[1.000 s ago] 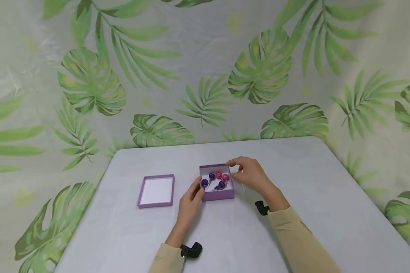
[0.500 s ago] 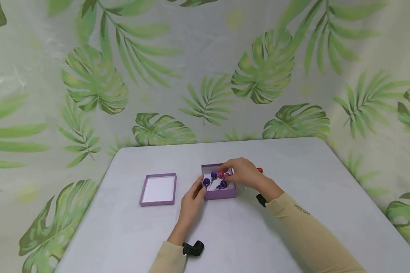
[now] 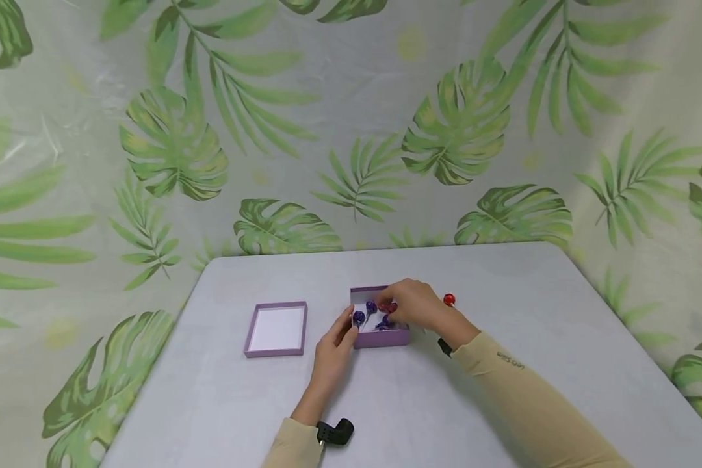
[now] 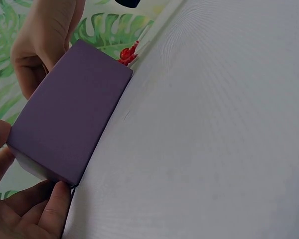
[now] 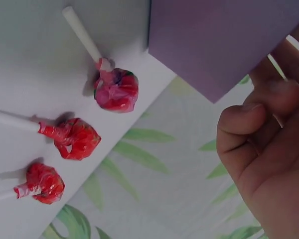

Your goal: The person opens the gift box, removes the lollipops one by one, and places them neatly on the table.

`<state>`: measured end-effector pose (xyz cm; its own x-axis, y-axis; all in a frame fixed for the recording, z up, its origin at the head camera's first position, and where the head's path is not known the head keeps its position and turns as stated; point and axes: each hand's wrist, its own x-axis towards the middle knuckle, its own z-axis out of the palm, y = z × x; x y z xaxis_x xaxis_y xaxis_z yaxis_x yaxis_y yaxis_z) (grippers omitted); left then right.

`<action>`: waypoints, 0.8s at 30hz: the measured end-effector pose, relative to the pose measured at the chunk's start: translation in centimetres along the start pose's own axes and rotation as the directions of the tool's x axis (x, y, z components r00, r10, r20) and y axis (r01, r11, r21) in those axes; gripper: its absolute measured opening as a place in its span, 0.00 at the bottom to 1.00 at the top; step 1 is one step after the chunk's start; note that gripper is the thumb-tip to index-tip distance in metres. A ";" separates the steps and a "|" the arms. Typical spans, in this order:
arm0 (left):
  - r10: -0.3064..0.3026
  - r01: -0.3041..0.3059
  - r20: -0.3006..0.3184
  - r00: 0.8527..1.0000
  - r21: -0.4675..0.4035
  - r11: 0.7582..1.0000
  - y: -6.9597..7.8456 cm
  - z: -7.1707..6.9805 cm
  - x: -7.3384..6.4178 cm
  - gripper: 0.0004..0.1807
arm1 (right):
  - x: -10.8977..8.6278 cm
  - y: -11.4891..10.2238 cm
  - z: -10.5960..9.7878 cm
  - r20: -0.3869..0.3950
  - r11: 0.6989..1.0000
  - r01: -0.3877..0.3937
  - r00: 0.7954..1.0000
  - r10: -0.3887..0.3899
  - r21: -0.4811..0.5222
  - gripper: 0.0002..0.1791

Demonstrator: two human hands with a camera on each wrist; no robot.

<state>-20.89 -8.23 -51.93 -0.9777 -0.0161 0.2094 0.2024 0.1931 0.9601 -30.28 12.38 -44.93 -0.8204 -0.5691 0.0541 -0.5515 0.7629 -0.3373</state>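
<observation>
A purple box (image 3: 381, 338) with a white inside stands on the table. My left hand (image 3: 333, 351) grips its left side, thumb near the front corner; the left wrist view shows fingertips (image 4: 57, 209) against its lower edge. Inside lie purple lollipops (image 3: 359, 317) and red-pink lollipops (image 3: 389, 307). My right hand (image 3: 415, 304) reaches over the right wall into the box, its index finger and thumb bent around the red-pink lollipops. In the right wrist view the wall (image 5: 214, 45) hides those fingertips, so I cannot tell whether they pinch one.
A shallow purple lid (image 3: 276, 351) with a white inside lies left of the box. Three wrapped lollipops lie on the table right of the box: a pink one (image 5: 117, 91) and two red ones (image 5: 77, 139). A leaf-patterned curtain (image 3: 351, 117) hangs behind the table.
My right hand has moved from outside the box's right wall to inside, over the red-pink lollipops. A red lollipop on the table has come into sight behind the wrist. My left hand keeps its grip.
</observation>
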 end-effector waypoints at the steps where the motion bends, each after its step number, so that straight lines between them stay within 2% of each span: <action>1: -0.001 0.001 0.005 1.000 -0.002 1.000 0.5 -0.1 -0.2 0.25 | 0.0 -0.1 0.1 0.001 1.000 -0.004 1.000 0.004 -0.006 0.16; 6: 0.003 -0.004 0.014 1.000 0.012 1.000 2.0 -0.3 -0.6 0.25 | 0.2 -0.5 0.3 0.006 0.999 -0.003 1.000 0.004 -0.046 0.12; 18: 0.004 -0.005 0.025 1.000 0.015 1.000 2.1 -0.5 -0.7 0.25 | 0.9 -0.9 0.7 0.025 0.988 -0.015 1.000 0.019 -0.154 0.08; 24: 0.013 -0.014 0.033 0.999 0.020 1.000 2.1 -0.4 -0.6 0.25 | 0.9 -1.3 0.9 0.020 0.977 -0.009 1.000 0.013 -0.215 0.09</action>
<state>-19.83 -8.25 -49.97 -0.9763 0.0183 0.2155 0.2144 0.2127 0.9533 -30.17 10.63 -45.27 -0.8244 -0.5651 0.0309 -0.5640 0.8158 -0.1280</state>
